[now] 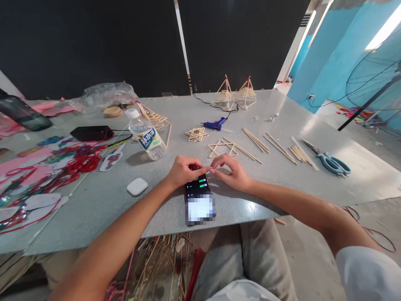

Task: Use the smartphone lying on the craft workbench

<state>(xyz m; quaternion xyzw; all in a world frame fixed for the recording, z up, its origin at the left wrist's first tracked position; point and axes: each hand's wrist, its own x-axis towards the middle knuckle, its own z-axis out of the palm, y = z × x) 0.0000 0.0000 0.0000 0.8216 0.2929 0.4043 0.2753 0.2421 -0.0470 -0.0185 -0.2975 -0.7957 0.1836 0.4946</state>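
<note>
The left hand (pixel 183 171) and right hand (pixel 233 173) are bare, as are the forearms (pixel 131 221) above the desk (pixel 171 215). Nearer than the desk's front edge, a loose white short sleeve (pixel 366 271) covers the right upper arm. Below that edge are faded, creased grey trousers (pixel 255 255), overlapped by a white shirt hem (pixel 242 291).

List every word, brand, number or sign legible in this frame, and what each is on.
Nothing reads with certainty.
Bottle label: large white characters, too distorted to quote.
Phone screen: small rows of markings, too small to read; its lower part is pixelated.
</note>
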